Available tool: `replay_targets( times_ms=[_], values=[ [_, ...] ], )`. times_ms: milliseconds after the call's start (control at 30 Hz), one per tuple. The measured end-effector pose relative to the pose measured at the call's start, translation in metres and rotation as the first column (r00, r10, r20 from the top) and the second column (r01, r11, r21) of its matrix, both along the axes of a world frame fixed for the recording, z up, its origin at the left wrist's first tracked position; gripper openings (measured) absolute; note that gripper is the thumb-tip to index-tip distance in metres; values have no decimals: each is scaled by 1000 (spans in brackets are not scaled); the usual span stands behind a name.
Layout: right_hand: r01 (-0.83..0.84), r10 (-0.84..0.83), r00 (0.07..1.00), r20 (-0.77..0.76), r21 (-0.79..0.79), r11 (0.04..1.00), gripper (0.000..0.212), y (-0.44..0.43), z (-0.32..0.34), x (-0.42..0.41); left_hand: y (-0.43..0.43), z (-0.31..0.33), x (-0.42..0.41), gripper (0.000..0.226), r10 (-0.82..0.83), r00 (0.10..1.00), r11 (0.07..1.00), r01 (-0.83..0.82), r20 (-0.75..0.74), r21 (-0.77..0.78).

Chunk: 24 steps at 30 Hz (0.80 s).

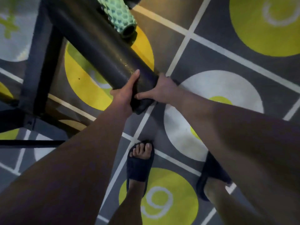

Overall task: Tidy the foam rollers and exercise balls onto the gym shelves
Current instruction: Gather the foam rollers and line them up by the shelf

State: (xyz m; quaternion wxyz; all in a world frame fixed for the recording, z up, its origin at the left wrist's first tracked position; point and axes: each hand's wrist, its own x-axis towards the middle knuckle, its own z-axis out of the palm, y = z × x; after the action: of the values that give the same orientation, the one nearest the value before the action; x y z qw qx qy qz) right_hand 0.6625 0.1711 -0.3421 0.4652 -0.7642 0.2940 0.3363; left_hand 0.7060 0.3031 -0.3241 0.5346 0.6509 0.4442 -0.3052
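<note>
Both hands, left hand (125,93) and right hand (162,90), clasp the black roller's (97,51) near end, its length running away over the shelf frame (40,75).

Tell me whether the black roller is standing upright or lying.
Lying: the black roller runs lengthwise along the rack, both hands gripping its near end.

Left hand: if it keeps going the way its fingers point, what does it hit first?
The left hand already grips the black foam roller. Further along that line is the green textured roller, probably next, though depth is unclear.
</note>
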Motion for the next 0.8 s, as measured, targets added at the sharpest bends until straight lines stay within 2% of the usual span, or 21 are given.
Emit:
replay_targets(
  times_ms=[67,133,200,233,333,367,433,500,567,633,700,800],
  values=[
    [17,-18,997,-74,-22,1000,128,-14,28,-35,-14,27,-31,97,-70,997,998,71,-39,3],
    [84,-84,986,-143,-7,996,125,-33,71,-81,-31,64,-71,84,-96,985,994,88,-145,-57],
    [156,-146,973,-180,41,987,123,-48,116,-132,-47,108,-113,85,-144,962,990,142,-234,-26],
    [184,-169,965,-201,59,981,125,-57,140,-156,-58,132,-130,88,-214,941,973,229,-263,28],
    [274,-246,930,-272,71,959,140,-91,203,-211,-99,190,-165,94,-432,883,892,449,-181,61],
    [318,-287,915,-283,69,945,147,-104,216,-228,-117,205,-172,101,-527,840,841,538,-130,64],
    [465,-432,861,-269,70,883,158,-129,241,-259,-159,228,-182,116,-733,680,677,733,-25,71],
    [686,-664,720,-202,64,725,154,-153,261,-290,-209,250,-189,129,-865,498,501,863,64,58],
    [868,-865,493,-96,115,482,137,-171,289,-321,-267,278,-205,137,-955,275,283,957,109,62],
    [958,-972,232,-39,182,221,124,-185,309,-347,-318,298,-229,134,-982,26,38,998,186,58],
    [979,-999,-13,-33,203,-20,119,-192,315,-380,-358,311,-263,111,-952,-162,-171,985,260,-10],
    [904,-923,-381,-60,183,-386,96,-200,336,-438,-393,330,-333,71,-886,-340,-401,904,316,-150]
  ],
)
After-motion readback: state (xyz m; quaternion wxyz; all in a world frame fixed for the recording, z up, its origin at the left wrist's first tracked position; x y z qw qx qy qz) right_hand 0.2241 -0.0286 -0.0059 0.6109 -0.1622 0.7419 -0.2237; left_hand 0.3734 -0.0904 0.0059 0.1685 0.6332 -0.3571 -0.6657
